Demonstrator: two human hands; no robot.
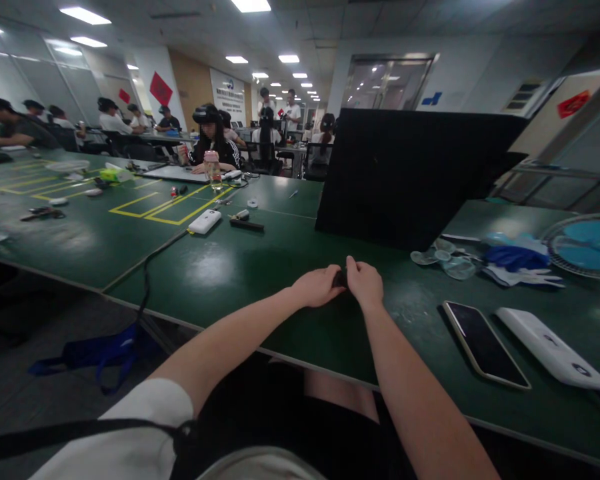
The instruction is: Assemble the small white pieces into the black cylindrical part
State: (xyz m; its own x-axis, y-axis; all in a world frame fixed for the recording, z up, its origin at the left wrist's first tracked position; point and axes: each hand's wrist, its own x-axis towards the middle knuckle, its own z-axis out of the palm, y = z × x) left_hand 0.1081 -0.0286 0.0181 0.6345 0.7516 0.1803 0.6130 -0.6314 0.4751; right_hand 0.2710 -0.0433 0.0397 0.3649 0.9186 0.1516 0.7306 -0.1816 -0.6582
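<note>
Over the green table [260, 267], both of my hands meet around a small dark object [339, 279]. My left hand [320, 287] has its fingers wrapped round it, thumb on top. On the other side my right hand [365, 283] is closed against the same object, its thumb pointing up. What the object is cannot be made out, since the fingers cover most of it. A large black panel [390, 180] stands on the table just beyond my hands.
To the right lie a phone [485, 343], a white power bank [553, 347], gloves [520, 263] and a fan [587, 243]. Ahead on the left are a white device [205, 221], a black bar [247, 225] and a bottle [213, 170]. People sit farther back.
</note>
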